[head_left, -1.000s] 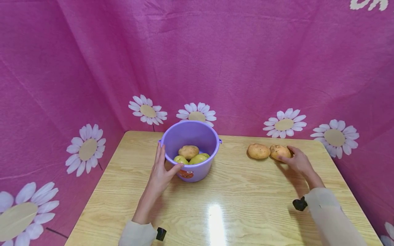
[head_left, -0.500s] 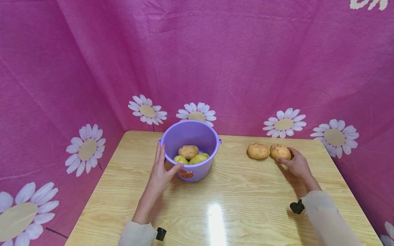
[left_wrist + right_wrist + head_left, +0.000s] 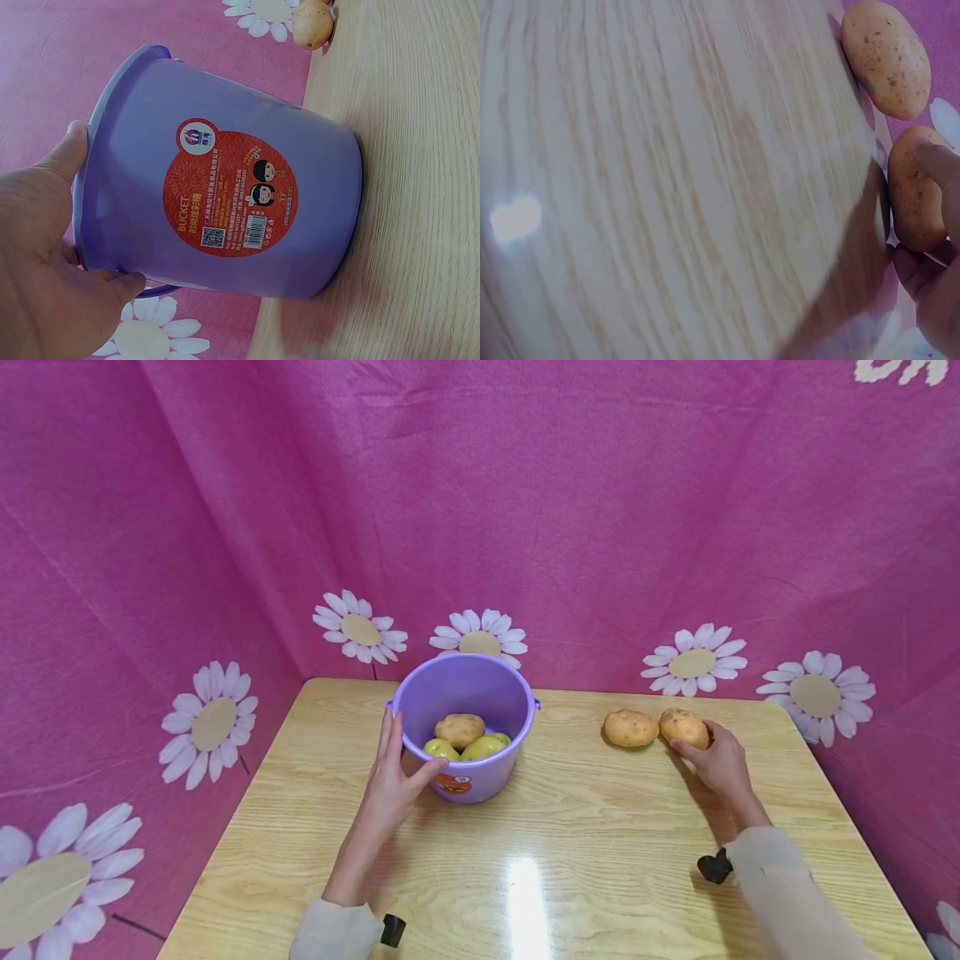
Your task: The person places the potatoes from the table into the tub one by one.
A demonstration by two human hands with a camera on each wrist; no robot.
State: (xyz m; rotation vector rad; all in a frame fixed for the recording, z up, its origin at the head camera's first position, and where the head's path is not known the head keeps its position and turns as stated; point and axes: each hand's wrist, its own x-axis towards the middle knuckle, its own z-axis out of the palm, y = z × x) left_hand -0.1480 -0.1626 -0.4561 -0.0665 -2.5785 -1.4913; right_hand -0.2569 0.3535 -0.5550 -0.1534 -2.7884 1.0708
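Note:
A purple bucket [image 3: 491,779] stands upright on the table, its mouth leaning into view. My left hand [image 3: 390,789] holds its rim, thumb over the near edge and fingers along the left side; a red label [image 3: 232,191] shows on its wall. Inside lie a brown potato [image 3: 459,728] and two smooth yellow-green fruits [image 3: 486,747], their lower parts hidden by the rim. Over on the right, my right hand [image 3: 723,764] grips a potato [image 3: 681,727], with the thumb on its near side and the fingers partly hidden behind. Another potato [image 3: 630,727] lies just left of it.
The wooden table [image 3: 585,843] ends at the back against a pink cloth [image 3: 570,527] printed with white daisies. The same cloth hangs at both sides. A bright light reflection [image 3: 527,902] shows on the tabletop near the front.
My right hand and forearm have shifted slightly left, and the thumb has come up against the right-hand potato, which has turned a little. The left hand and bucket have stayed put.

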